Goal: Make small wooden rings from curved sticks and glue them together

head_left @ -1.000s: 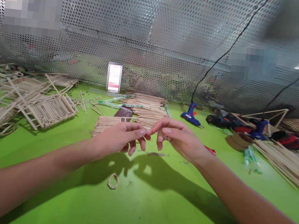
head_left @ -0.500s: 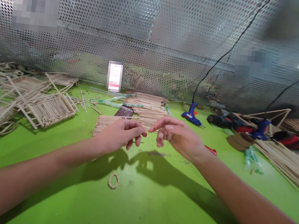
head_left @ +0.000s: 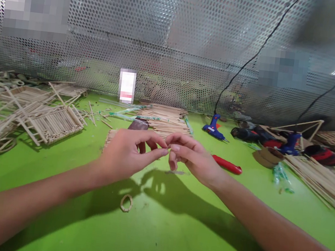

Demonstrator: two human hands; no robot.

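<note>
My left hand (head_left: 136, 151) and my right hand (head_left: 192, 157) meet fingertip to fingertip above the middle of the green table (head_left: 172, 239). Both are closed in a pinch; whatever is between the fingertips is too small to make out. Below them on the table lies a small ring of short wooden pieces (head_left: 121, 205). Behind my left hand is a panel of thin sticks (head_left: 109, 138), mostly hidden. A red-handled tool (head_left: 228, 164) lies partly behind my right hand.
A pile of sticks (head_left: 168, 119) lies at the back. Stick-built frames (head_left: 55, 123) crowd the left. A blue glue gun (head_left: 215, 129), a tape roll (head_left: 268, 157) and a stick bundle (head_left: 321, 183) lie to the right. A perforated metal screen (head_left: 174, 62) stands behind.
My hands have come together, with their fingertips closing into pinches. More of the red handle shows beside my right hand. The small ring has stayed on the table.
</note>
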